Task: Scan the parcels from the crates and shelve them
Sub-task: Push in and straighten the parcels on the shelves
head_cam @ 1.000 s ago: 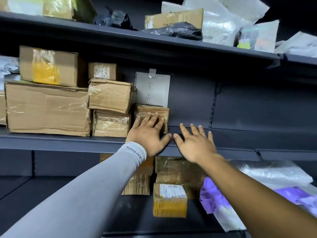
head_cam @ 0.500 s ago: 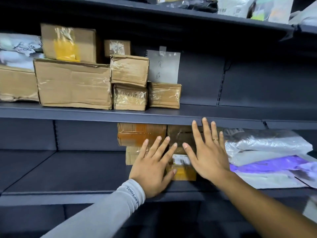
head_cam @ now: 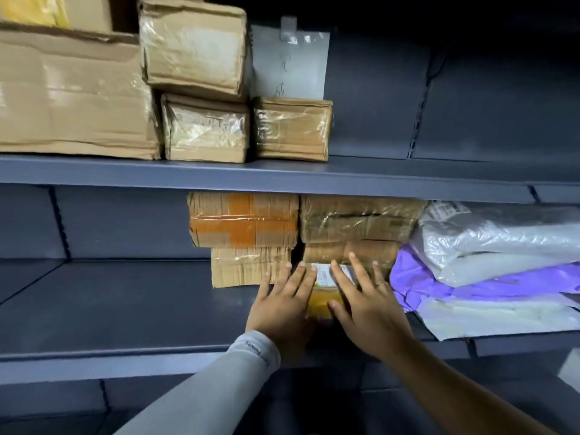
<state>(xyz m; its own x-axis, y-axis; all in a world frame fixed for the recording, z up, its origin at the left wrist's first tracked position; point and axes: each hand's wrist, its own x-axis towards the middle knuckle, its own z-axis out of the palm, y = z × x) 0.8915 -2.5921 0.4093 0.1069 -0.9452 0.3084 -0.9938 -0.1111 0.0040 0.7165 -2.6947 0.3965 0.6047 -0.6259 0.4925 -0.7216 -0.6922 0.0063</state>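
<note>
Flanking a small yellow-taped parcel [head_cam: 323, 301] on the lower shelf [head_cam: 125, 309], my left hand [head_cam: 282, 306] and right hand [head_cam: 367, 312] both lie flat, fingers spread and straight, not curled round anything. It's boxy cardboard with a white label on top, glossy tape, sitting just in front of crinkly tape-wrapped corrugated boxes [head_cam: 244, 221]. Slick purple and clear poly mailers [head_cam: 489, 262] are stacked right beside it.

Paper note [head_cam: 290, 62] taped to back panel [head_cam: 376, 98]
</note>
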